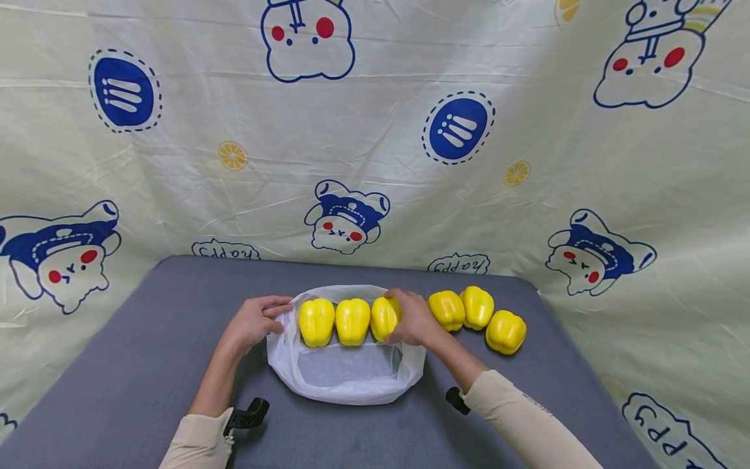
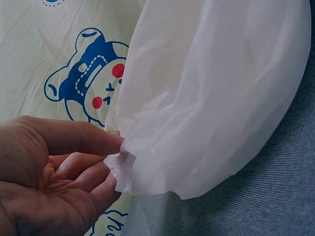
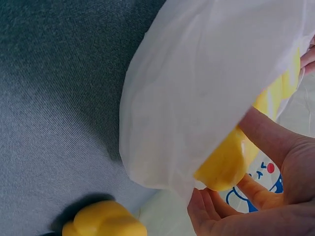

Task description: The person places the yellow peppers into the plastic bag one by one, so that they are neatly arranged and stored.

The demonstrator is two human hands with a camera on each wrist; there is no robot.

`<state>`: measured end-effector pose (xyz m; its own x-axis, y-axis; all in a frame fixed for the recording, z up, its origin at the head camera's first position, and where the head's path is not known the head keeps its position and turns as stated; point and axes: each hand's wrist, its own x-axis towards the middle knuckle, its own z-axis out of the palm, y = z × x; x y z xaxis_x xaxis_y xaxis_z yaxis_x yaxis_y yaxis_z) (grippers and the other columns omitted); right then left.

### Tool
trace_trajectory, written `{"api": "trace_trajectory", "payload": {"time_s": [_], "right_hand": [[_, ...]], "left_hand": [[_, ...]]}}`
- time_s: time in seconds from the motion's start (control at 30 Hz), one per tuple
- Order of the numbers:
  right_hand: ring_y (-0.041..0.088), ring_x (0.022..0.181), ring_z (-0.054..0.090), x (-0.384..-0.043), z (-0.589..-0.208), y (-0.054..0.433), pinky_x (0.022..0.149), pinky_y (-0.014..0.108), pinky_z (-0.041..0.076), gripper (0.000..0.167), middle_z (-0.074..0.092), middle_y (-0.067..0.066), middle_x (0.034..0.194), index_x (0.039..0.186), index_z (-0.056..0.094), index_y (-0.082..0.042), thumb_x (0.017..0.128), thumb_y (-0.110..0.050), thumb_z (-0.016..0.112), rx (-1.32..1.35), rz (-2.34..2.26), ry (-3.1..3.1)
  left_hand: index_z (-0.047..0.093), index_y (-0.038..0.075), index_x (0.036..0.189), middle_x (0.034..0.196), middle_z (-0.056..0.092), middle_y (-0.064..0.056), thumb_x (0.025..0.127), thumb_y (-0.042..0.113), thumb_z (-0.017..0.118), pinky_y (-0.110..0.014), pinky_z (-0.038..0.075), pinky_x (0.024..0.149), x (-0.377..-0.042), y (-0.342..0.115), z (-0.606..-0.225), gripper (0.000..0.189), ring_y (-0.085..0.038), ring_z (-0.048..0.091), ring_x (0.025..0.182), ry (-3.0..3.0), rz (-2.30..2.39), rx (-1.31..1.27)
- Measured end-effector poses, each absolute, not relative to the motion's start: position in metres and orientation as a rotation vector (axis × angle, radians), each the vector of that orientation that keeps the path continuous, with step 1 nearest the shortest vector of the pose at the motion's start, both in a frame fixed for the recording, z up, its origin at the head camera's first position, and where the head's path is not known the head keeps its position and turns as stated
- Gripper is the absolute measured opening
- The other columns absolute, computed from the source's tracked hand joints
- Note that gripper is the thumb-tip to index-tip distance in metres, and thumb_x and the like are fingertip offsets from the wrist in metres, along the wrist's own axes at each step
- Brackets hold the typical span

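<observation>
A white plastic bag [image 1: 363, 393] lies on the table with its mouth spread wide. Inside it, two yellow bell peppers [image 1: 353, 322] stand side by side along the far part. My right hand [image 1: 412, 319] grips a third yellow bell pepper [image 1: 383, 319] at the right end of that row; in the right wrist view thumb and fingers lie around this pepper [image 3: 224, 164], partly behind the bag wall [image 3: 182, 98]. At the bag's left rim, my left hand [image 1: 254, 322] pinches the plastic between thumb and fingers, as the left wrist view shows at the bag's edge [image 2: 125, 172].
To the right of the bag, three more yellow bell peppers [image 1: 477, 307] sit close together on the grey-covered table [image 1: 146, 365]. A patterned curtain [image 1: 375, 130] hangs behind the table and along both sides.
</observation>
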<state>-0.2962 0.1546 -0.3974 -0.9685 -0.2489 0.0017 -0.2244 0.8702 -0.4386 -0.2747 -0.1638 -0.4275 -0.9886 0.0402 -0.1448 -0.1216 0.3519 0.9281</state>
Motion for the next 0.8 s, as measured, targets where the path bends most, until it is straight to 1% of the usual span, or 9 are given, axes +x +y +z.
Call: {"api": "trace_trajectory", "payload": {"time_s": [0.23,0.53,0.63,0.8], "right_hand": [[0.036,0.123,0.049,-0.298,-0.403,0.154,0.101,0.055,0.046,0.087,0.057,0.018,0.135,0.142,0.054,-0.015,0.065,-0.012,0.093,-0.361,-0.692,2.984],[0.040,0.123,0.049,-0.295,-0.407,0.155,0.100,0.056,0.045,0.087,0.057,0.021,0.134,0.140,0.055,-0.012,0.063,-0.012,0.095,-0.386,-0.668,3.013],[0.040,0.123,0.049,-0.295,-0.407,0.155,0.100,0.056,0.045,0.086,0.057,0.021,0.135,0.140,0.055,-0.012,0.064,-0.013,0.095,-0.381,-0.670,3.011],[0.039,0.124,0.048,-0.299,-0.409,0.155,0.101,0.056,0.045,0.086,0.056,0.020,0.136,0.141,0.055,-0.013,0.065,-0.014,0.094,-0.371,-0.676,3.006]], "left_hand": [[0.058,0.002,0.141,0.139,0.063,-0.018,0.085,-0.014,0.062,-0.035,0.055,0.093,-0.275,-0.164,-0.428,0.059,-0.035,0.050,0.140,2.462,1.717,-0.077],[0.058,0.003,0.141,0.138,0.064,-0.016,0.085,-0.013,0.062,-0.042,0.053,0.100,-0.275,-0.162,-0.429,0.058,-0.035,0.050,0.140,2.480,1.700,-0.076],[0.059,0.004,0.141,0.137,0.065,-0.015,0.085,-0.013,0.063,-0.042,0.052,0.101,-0.275,-0.162,-0.428,0.058,-0.034,0.050,0.141,2.479,1.697,-0.086],[0.059,0.003,0.141,0.136,0.066,-0.016,0.085,-0.014,0.062,-0.038,0.054,0.096,-0.275,-0.162,-0.426,0.058,-0.034,0.051,0.139,2.477,1.699,-0.075]]}}
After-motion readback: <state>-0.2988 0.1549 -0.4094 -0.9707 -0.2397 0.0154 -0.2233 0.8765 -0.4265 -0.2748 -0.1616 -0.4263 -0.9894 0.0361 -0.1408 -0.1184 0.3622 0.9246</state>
